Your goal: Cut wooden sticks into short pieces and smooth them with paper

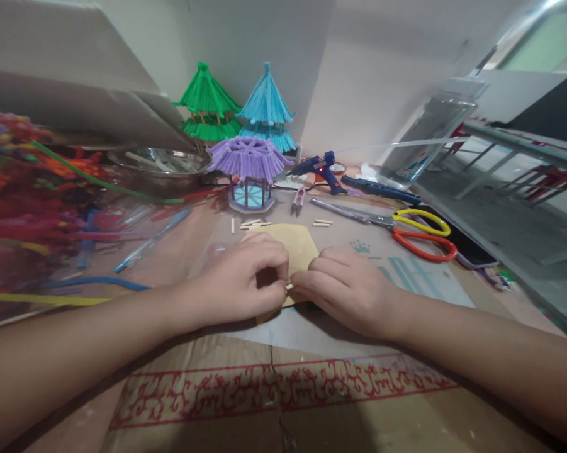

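Note:
A yellowish flat piece (295, 242) lies on the pale sheet under my hands. My left hand (245, 274) is closed, its thumb and forefinger pinched at one end of a tiny pale stick (289, 287). From the other side the fingertips of my right hand (349, 286) press together at the same stick. Just beyond the piece lie several short pale sticks (255, 224), with more short sticks (322, 223) to the right. A purple-roofed model pavilion (249, 160) stands behind them.
Green (207, 94) and blue (267, 100) model roofs stand at the back. A glue gun (321, 168), small snips (298, 201), scissors (422, 234) and a phone (472, 242) lie to the right. Colourful craft material (23, 207) and a metal bowl (158, 165) are at left.

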Motion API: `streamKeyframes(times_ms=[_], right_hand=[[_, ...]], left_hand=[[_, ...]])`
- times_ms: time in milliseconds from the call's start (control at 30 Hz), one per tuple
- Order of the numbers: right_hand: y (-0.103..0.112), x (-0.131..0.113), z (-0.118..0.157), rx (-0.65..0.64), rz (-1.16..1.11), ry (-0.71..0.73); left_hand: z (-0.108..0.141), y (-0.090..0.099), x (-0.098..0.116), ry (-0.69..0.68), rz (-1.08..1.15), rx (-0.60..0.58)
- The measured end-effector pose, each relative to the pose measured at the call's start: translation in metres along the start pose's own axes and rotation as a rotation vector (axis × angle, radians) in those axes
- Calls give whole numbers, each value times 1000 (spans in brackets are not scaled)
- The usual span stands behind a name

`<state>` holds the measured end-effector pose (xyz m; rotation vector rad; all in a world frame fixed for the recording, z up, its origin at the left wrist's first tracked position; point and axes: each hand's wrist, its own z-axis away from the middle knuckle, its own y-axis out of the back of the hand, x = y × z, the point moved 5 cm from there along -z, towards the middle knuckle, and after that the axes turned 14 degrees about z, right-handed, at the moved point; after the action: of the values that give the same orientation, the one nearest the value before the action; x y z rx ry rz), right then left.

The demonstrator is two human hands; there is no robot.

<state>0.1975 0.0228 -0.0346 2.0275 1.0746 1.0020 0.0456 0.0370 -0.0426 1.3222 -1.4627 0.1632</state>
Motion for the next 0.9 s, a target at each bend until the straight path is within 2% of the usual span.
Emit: streamKeyframes(times_ms=[133, 200, 300, 367, 433, 500, 567, 633, 733, 800, 900], right_hand=[[2, -2, -1, 4, -181, -54], [4, 5, -1, -21, -364, -215], [-4, 21, 4, -86, -734, -570], [-14, 28, 8, -108, -999, -755], [-23, 33, 11, -102, -1188, -865], [-29, 37, 12, -87, -1267, -923], [-31, 39, 12, -80, -1283, -943], [-31, 38, 11, -87, -1285, -945], [-33, 37, 11, -127, -1312, -946], [-35, 35, 11, -159, -1328, -942], [-37, 34, 12, -207, -1299, -947]], left_hand=[[-1, 0, -4, 11, 8, -23], [-2, 3, -9, 62, 18, 8], [0, 8, -5, 91, 58, 78], [4, 7, 11, 5, 90, 65], [11, -1, 31, -122, 136, -56], [19, -9, 47, -229, 145, -174], [23, -12, 50, -262, 100, -192], [22, -7, 42, -215, 43, -94], [16, 6, 20, -81, -9, 137], [13, 13, 8, -7, -26, 250], [11, 16, -3, 48, -34, 306]])
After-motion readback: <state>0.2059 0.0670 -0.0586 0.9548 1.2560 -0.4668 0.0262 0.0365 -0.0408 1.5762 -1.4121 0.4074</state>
